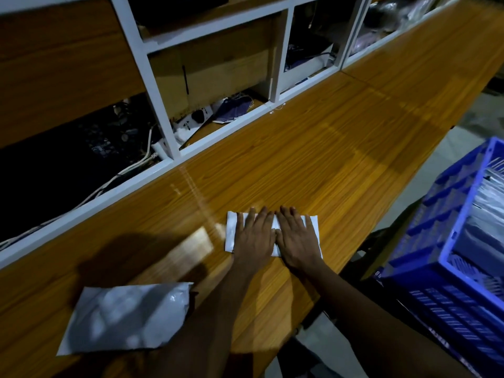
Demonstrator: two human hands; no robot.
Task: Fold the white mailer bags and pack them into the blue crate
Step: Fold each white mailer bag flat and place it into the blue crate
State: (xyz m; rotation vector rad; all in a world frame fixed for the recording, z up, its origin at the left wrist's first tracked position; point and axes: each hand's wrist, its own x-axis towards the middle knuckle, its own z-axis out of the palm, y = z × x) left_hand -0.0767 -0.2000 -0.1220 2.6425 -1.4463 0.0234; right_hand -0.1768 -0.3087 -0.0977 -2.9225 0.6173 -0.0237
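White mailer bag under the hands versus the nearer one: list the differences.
The folded white plastic mailer bag is a narrow strip; the unfolded white plastic mailer bag lies spread, much larger. The left hand and right hand press flat on the folded one, neither on the unfolded. Both lie on the wooden table.

Glossy wood-grain table [341,148]; shiny plastic mailer [122,317]

Packing workroom: long wooden bench [313,148], white-framed cubbies [163,110], blue crate [447,241].
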